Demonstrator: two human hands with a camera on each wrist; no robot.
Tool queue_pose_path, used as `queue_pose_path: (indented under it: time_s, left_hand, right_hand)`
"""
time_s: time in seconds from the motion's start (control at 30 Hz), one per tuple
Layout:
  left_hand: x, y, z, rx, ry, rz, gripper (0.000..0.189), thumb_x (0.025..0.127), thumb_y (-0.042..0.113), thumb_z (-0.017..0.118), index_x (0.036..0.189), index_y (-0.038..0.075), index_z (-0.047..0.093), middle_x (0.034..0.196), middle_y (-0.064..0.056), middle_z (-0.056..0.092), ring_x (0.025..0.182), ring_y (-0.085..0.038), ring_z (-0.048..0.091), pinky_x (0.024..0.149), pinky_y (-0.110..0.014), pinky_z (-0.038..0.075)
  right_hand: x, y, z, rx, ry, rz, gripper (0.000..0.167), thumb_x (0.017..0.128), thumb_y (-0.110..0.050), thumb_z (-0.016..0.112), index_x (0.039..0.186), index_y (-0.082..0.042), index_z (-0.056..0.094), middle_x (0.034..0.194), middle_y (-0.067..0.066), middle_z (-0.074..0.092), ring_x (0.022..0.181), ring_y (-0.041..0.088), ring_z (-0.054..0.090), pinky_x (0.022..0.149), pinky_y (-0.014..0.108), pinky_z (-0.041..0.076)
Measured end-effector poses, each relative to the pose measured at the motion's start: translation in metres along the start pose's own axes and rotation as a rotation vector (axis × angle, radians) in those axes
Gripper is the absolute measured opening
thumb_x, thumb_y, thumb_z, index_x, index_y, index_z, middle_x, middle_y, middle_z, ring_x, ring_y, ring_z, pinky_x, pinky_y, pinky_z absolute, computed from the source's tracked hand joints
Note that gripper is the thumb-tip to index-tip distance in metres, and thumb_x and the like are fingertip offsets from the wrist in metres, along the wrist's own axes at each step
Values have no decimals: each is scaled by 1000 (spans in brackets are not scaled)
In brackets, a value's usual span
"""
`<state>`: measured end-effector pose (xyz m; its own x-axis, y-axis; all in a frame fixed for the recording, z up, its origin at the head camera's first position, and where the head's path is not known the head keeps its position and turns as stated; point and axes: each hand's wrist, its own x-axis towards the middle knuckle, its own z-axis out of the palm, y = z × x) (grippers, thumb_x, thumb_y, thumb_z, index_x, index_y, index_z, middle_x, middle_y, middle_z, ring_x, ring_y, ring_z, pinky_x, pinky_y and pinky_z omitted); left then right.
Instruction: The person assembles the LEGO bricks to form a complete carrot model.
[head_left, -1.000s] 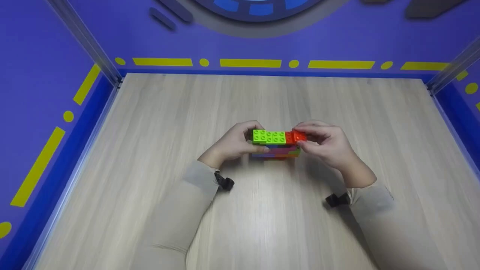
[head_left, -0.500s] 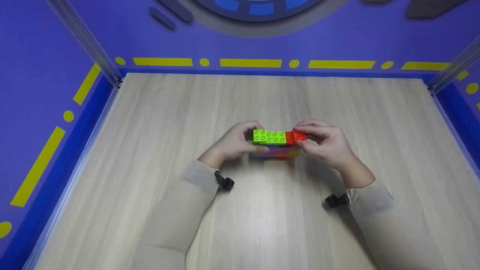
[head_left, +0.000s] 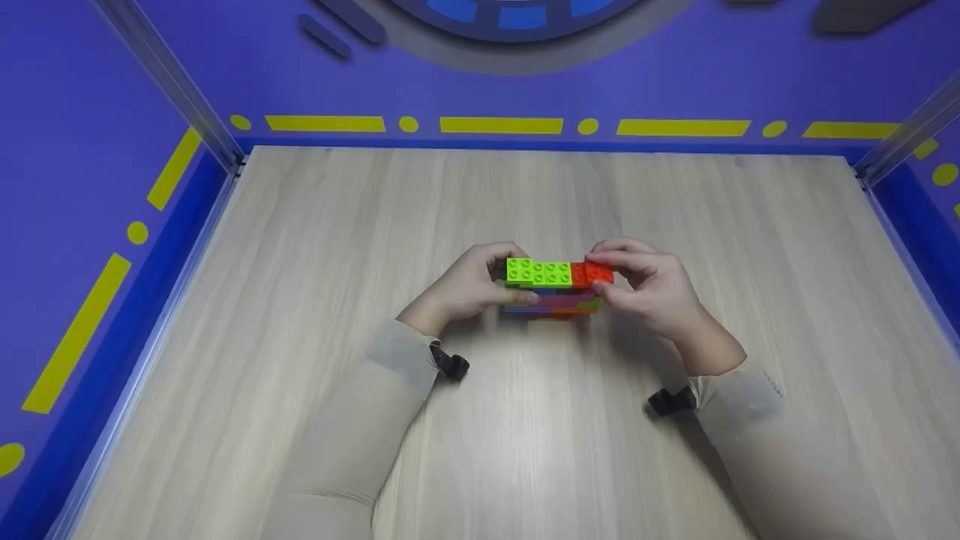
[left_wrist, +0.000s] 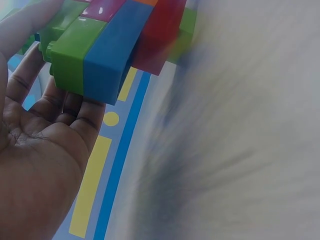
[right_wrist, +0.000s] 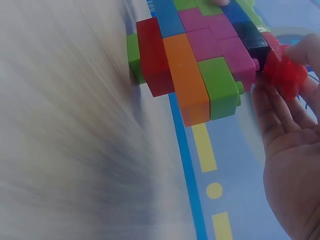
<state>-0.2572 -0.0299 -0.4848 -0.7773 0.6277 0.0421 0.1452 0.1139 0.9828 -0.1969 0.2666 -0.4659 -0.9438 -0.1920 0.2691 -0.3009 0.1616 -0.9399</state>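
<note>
A stacked wall of toy building bricks (right_wrist: pixel 210 45) stands mid-table between my two hands. Its layers show magenta, black, blue, green, orange and dark red bricks in the right wrist view. Along the top run lime green bricks (head_left: pixel 551 275), seen studs up in the head view. My left hand (head_left: pixel 472 283) grips the wall's left end, thumb along the near side and fingers behind. At the top right end, my right hand (head_left: pixel 660 289) pinches a red brick (head_left: pixel 601 272) between thumb and fingers. This brick overhangs the layers under it, with another red piece beside it.
Pale wood-grain table (head_left: pixel 517 420) lies under the bricks. Blue-purple panels (head_left: pixel 480 90) with yellow marks close off the back and both sides. A black wrist camera (head_left: pixel 451 367) sits on the left sleeve, and another camera (head_left: pixel 671 401) on the right.
My right wrist has shifted slightly left, with its fingers still on the red brick. The left hand and the brick wall keep their places.
</note>
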Motion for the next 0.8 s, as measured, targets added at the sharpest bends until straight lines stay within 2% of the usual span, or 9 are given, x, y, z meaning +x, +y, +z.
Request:
queue_pose_path:
  time_s: [0.23,0.43,0.57,0.7,0.8]
  left_hand:
    - [0,-1,-2,21,-12,-6,35,89,7,95,118,5,76,115,-3,80,104,-14,72,99,-28,58]
    - [-1,-2,-11,30,-59,-37,50,89,6,93,135,5,74,127,-10,77,112,-19,73,102,-31,65]
    - [-2,-6,-18,56,-76,-45,54,89,7,94,138,5,72,130,-12,74,114,-20,71,102,-31,64]
    - [-3,-11,-25,80,-85,-50,54,88,5,94,137,3,72,128,-13,75,113,-19,70,101,-29,61]
    - [-5,-13,-27,94,-103,-62,52,86,2,93,134,2,72,127,-12,76,110,-18,70,99,-28,60]
  right_hand:
    - [1,8,1,7,-16,-21,35,91,19,78,125,12,77,124,-7,77,122,11,69,112,19,57]
    - [3,23,-7,91,-101,-78,63,87,25,76,147,18,59,135,-6,74,130,12,68,118,22,52]
    - [3,36,-16,120,-161,-3,67,89,22,76,152,15,54,140,-3,72,131,11,69,115,22,54]
    - [3,45,-22,69,-236,86,65,90,16,79,150,7,58,138,-5,75,127,11,72,112,20,56]
    - [4,47,-24,40,-287,113,62,89,14,81,147,3,62,135,-5,77,127,12,72,112,20,55]
